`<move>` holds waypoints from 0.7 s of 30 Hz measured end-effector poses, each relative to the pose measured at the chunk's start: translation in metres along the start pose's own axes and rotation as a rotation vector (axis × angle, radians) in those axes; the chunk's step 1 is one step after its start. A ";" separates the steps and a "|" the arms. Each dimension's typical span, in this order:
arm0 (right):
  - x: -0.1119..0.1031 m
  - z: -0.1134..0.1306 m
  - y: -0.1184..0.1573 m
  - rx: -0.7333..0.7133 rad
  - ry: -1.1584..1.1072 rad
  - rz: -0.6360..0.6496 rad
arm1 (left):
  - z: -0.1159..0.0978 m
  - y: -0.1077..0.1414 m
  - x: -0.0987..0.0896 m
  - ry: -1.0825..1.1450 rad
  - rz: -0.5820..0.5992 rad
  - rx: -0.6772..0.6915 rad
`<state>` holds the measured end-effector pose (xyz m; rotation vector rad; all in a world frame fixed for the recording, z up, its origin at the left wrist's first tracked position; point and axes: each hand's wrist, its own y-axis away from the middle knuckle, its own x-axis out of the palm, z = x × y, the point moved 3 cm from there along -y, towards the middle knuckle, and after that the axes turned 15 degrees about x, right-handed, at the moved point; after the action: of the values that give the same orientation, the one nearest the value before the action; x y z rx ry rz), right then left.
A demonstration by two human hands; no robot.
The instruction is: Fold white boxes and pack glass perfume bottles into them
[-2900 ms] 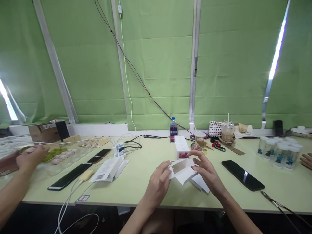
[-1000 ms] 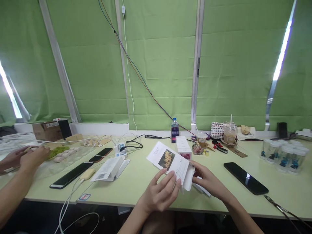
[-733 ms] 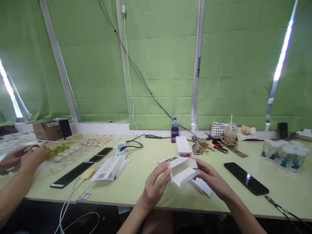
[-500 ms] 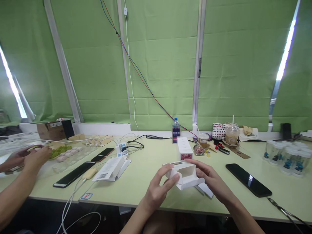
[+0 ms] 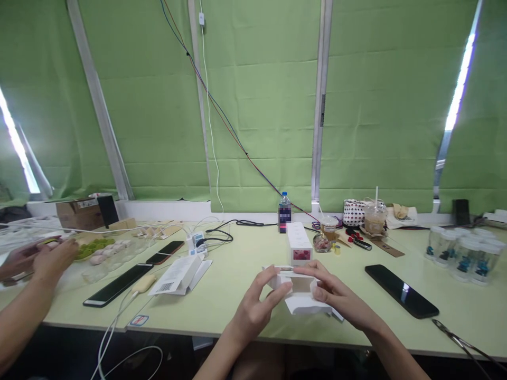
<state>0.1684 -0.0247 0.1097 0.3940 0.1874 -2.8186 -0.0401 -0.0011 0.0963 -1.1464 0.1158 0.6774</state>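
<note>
A small white paper box with its end flap folded out is held between both hands, above the table's front edge. My left hand pinches its left side with thumb and fingers. On the right side, my right hand grips the box, thumb by the opening and fingers along the upper edge. The box's open end faces me, and its interior looks bare. Part of another flat white piece shows beneath the box, mostly hidden. Just behind stands a white carton with a pink picture on its end.
Flattened white boxes and a dark phone lie left; another phone and scissors-like metal forceps lie right. Clear jars stand far right. A co-worker's hands work beside a green tray. Cables hang over the front edge.
My right hand has shifted slightly, its fingers now along the box's upper edge and its thumb at the opening. The box has tipped so its flap hangs lower toward me.
</note>
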 end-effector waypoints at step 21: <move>-0.004 -0.004 -0.005 0.016 -0.155 -0.039 | -0.006 0.001 0.007 -0.010 0.123 0.081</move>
<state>0.1719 -0.0183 0.1079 0.1757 0.1417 -2.8747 -0.0337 -0.0027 0.0901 -1.0645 0.2047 0.7812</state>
